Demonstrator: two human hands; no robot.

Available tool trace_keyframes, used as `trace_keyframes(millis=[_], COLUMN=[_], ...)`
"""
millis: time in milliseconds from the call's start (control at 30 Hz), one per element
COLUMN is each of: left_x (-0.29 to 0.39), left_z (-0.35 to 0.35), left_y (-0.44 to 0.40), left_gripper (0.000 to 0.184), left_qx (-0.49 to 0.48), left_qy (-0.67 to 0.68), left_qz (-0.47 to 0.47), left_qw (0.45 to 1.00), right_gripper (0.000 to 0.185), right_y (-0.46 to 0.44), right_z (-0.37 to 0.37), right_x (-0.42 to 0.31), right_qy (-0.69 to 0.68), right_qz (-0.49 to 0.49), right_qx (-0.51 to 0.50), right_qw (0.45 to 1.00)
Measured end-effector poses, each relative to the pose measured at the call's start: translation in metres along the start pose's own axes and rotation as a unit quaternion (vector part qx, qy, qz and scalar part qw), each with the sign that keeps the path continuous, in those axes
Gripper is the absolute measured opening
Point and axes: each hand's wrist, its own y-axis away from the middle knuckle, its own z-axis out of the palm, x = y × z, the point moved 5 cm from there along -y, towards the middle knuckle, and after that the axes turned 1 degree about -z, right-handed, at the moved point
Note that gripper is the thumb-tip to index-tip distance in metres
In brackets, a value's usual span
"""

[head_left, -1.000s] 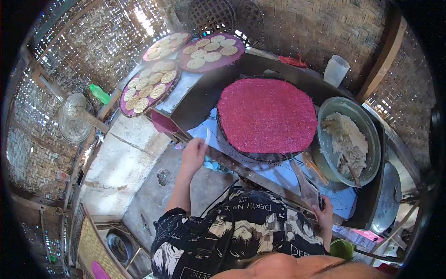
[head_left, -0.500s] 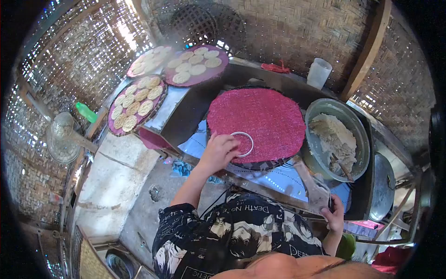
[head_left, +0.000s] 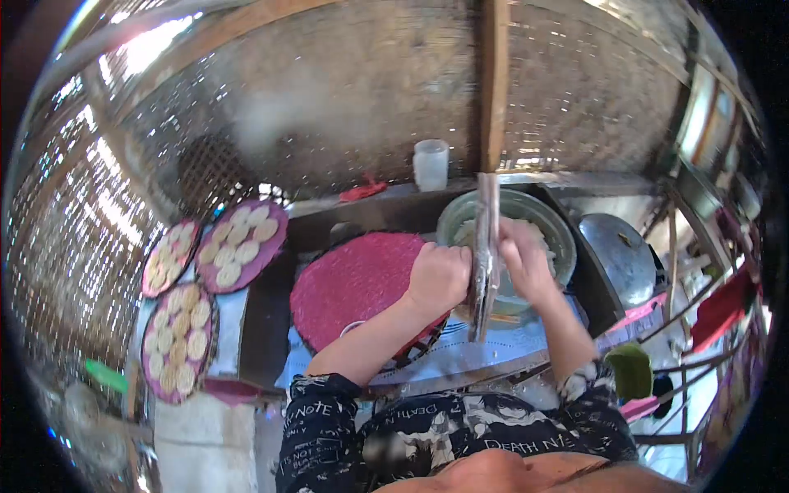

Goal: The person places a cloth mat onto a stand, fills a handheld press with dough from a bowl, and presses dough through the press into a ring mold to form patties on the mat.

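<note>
Head cam view, calling straight ahead of me 12 o'clock: my left hand (head_left: 441,276) is balled up against a flat board (head_left: 485,256), fingers curled in tight and gripping it. The board is stood up nearly edge-on to me at 12, and it looks like a couple of layers, but I can't tell if it's really two pieces. My right hand (head_left: 528,256) is at its 3 o'clock side, kinda blurry, fingers half bent, and honestly I can't tell if they're grasping anything. Behind the board sits the big green bowl (head_left: 567,245) with pale dough (head_left: 466,233) in it. The round pink mat (head_left: 355,275) is at 10 to 11 on the bench (head_left: 265,345), with a white ring (head_left: 353,325) lying on it, partly hidden by my left forearm. Out at 10 are three round trays (head_left: 261,256) of pale flat discs (head_left: 237,236). There's a whitish cup (head_left: 431,167) between 11 and 12, and a metal lid (head_left: 620,261) at 1.
</note>
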Motion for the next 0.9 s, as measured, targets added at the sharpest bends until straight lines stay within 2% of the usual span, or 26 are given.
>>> trace_keyframes(millis=[33,67,133,167,200,233,267,333,367,400,467,500,533,600,633,667,700,733,767,800,833,867,900], left_x=[0.008,0.007,0.0,-0.005,-0.014,-0.022,-0.025,-0.01,-0.004,0.002,0.008,0.009,-0.001,-0.032,-0.041,-0.037,-0.028,-0.02,-0.016,-0.004,0.008,0.022,0.016], left_z=[0.004,0.01,0.008,-0.003,0.004,0.014,0.023,0.009,-0.001,-0.006,-0.012,-0.013,-0.01,0.009,0.02,0.036,0.053,0.071,0.085,0.089,0.093,0.08,0.082], left_y=[-0.006,-0.013,-0.036,-0.045,-0.045,-0.038,-0.029,-0.025,-0.024,-0.027,-0.038,-0.041,-0.042,-0.039,-0.038,-0.04,-0.043,-0.045,-0.048,-0.063,-0.075,-0.091,-0.087], left_gripper=[0.011,0.013,0.018,0.017,0.016,0.018,0.019,0.02,0.02,0.02,0.021,0.025,0.029,0.037,0.038,0.039,0.04,0.042,0.059,0.062,0.065,0.059,0.037], left_qx=[0.023,-0.02,-0.103,-0.161,-0.218,-0.172,-0.124,-0.268,-0.339,-0.33,-0.306,-0.28,-0.26,-0.215,-0.209,-0.19,-0.163,-0.126,-0.133,-0.035,0.054,0.159,0.221], left_qy=[-0.014,-0.015,-0.022,0.085,0.107,0.185,0.26,0.11,0.031,0.019,-0.008,-0.02,0.008,0.062,0.166,0.355,0.532,0.686,0.654,0.714,0.763,0.782,0.735], left_qz=[0.048,0.026,-0.021,-0.116,-0.094,-0.018,0.057,-0.008,-0.039,-0.049,-0.073,-0.059,-0.091,-0.155,-0.172,-0.207,-0.235,-0.253,-0.202,-0.158,-0.099,-0.129,-0.052], left_qw=[0.998,0.999,0.994,0.976,0.965,0.967,0.956,0.957,0.94,0.942,0.949,0.958,0.961,0.962,0.948,0.891,0.797,0.67,0.717,0.681,0.637,0.589,0.639], right_gripper=[0.03,0.029,0.029,0.031,0.034,0.038,0.041,0.044,0.044,0.043,0.041,0.042,0.043,0.046,0.042,0.039,0.036,0.033,0.024,0.021,0.016,0.014,0.015], right_y=[-0.019,-0.033,-0.048,-0.048,-0.046,-0.037,-0.034,-0.028,-0.033,-0.037,-0.049,-0.054,-0.054,-0.05,-0.047,-0.045,-0.04,-0.033,-0.025,-0.019,-0.01,-0.007,-0.006], right_z=[-0.009,-0.014,-0.016,-0.014,-0.015,-0.014,-0.015,-0.017,-0.02,-0.025,-0.05,-0.07,-0.091,-0.146,-0.163,-0.167,-0.167,-0.166,-0.156,-0.14,-0.121,-0.097,-0.075], right_x=[-0.009,-0.018,-0.051,-0.066,-0.078,-0.092,-0.098,-0.085,-0.065,-0.041,-0.011,-0.004,0.019,0.059,0.075,0.087,0.1,0.111,0.117,0.13,0.145,0.15,0.158], right_qy=[0.05,0.099,0.203,0.21,0.215,0.229,0.134,0.024,-0.03,-0.086,-0.123,-0.127,-0.139,-0.178,-0.239,-0.309,-0.374,-0.433,-0.473,-0.516,-0.535,-0.609,-0.643], right_qz=[0.03,0.061,-0.08,-0.174,-0.268,-0.332,-0.329,-0.278,-0.129,0.025,0.039,0.088,0.053,0.188,0.165,0.136,0.108,0.081,0.096,0.1,0.154,0.153,0.143], right_qx=[0.0,-0.003,0.076,0.087,0.094,0.035,-0.043,-0.179,-0.212,-0.244,-0.23,-0.248,-0.217,-0.078,0.032,0.127,0.219,0.309,0.32,0.331,0.328,0.256,0.188], right_qw=[0.998,0.993,0.973,0.958,0.934,0.914,0.934,0.944,0.968,0.966,0.965,0.956,0.965,0.963,0.956,0.933,0.894,0.843,0.816,0.784,0.764,0.735,0.728])
